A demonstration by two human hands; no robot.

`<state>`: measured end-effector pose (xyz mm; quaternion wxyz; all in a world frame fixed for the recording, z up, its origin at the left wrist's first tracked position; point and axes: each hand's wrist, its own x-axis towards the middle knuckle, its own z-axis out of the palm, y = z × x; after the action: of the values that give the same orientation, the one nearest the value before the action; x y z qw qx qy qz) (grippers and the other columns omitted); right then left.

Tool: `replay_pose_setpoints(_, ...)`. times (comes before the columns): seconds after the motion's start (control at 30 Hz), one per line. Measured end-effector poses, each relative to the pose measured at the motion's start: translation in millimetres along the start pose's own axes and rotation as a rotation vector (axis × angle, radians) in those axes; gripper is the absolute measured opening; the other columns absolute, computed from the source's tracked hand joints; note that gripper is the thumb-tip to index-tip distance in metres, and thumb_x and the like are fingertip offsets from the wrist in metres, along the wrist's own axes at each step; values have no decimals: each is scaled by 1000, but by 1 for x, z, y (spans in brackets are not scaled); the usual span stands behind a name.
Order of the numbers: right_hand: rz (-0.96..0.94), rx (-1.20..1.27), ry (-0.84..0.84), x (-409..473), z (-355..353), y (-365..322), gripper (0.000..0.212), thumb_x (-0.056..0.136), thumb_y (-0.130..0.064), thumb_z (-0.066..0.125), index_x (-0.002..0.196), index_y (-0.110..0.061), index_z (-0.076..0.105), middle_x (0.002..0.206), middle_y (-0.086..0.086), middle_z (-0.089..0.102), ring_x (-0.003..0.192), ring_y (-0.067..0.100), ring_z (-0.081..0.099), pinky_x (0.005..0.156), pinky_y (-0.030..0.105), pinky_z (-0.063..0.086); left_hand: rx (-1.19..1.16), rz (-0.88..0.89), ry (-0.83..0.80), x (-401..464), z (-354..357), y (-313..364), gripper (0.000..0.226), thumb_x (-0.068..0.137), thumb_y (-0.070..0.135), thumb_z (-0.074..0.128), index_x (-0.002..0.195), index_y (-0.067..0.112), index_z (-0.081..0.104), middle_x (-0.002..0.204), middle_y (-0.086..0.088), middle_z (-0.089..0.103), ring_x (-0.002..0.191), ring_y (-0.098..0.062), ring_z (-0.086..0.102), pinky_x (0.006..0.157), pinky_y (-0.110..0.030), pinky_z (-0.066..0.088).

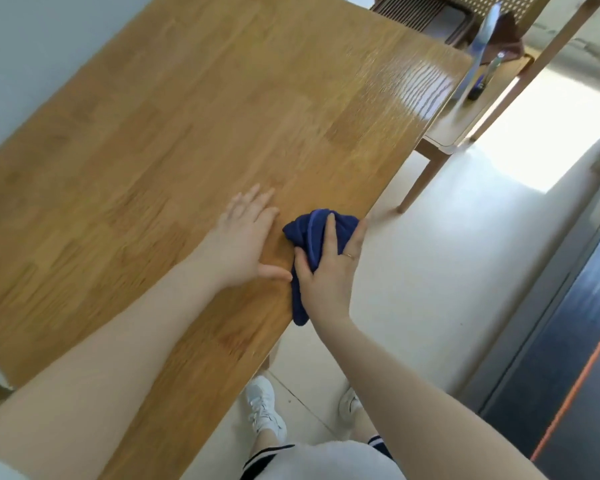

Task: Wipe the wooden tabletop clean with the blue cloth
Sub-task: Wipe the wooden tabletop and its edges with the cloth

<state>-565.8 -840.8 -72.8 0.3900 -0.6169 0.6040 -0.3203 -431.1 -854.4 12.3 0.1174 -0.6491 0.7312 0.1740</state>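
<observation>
Both hands are down on the wooden worktop near its right-hand edge, close beside each other. Left hand lies flat, palm down, its fingers straight and slightly spread on the bare wood, the thumb stretched out toward the other hand and touching or almost touching the cloth. Right hand presses on the blue cloth, with its fingers laid over the bunched fabric and the thumb against the cloth's left side; a thin ring shows on one finger. Whether those fingers curl round the fabric or only press it flat is hard to say, since the frame is a little blurred.

The dark blue cloth is crumpled, lying right at the worktop's edge, with one end trailing back under the right wrist and just past the rim.

Glare shines on the worktop's far right corner. Beyond that corner stands a wooden chair with some small items on its seat, too blurred to name. Below the edge, on the pale floor, are the person's white shoes.
</observation>
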Motion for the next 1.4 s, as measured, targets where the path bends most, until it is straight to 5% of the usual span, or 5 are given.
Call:
replay_pose_setpoints(0.27,45,61,155,161,-54,17,64,87,-37,59,143,-25,32,156,6,-9,143,19,3,115,38,15,-92,-137,39,57,5,48,131,61,73,61,147,14,-18,157,-2,-16,145,-17,-9,117,-33,-5)
replay_pose_setpoints(0.67,79,175,-71,124,-58,23,85,84,-42,61,147,-31,5,154,13,-17,142,24,-2,113,35,7,-81,-178,110,78,-19,63,106,61,82,21,145,19,30,143,-1,38,134,-21,28,109,-38,24)
replay_pose_setpoints(1.0,158,-167,-98,295,-137,38,82,90,-44,53,148,-27,-2,153,13,-20,143,28,2,112,40,6,-135,-180,102,201,-58,70,74,90,59,36,149,19,16,158,-3,-8,144,-22,-8,115,-44,3)
replay_pose_setpoints(1.23,176,-9,-108,273,-126,35,81,89,-41,55,147,-33,-2,154,7,-20,143,27,0,113,37,14,-24,-199,-38,299,-130,75,107,76,54,65,150,16,-2,154,-13,-23,144,-32,-5,116,-44,7)
replay_pose_setpoints(1.4,94,-198,-197,384,-172,40,52,82,-51,60,125,-25,48,133,4,46,110,22,50,92,34,44,5,-254,-85,330,-132,69,127,64,68,65,148,9,-9,155,-17,-18,145,-32,-5,116,-41,5)
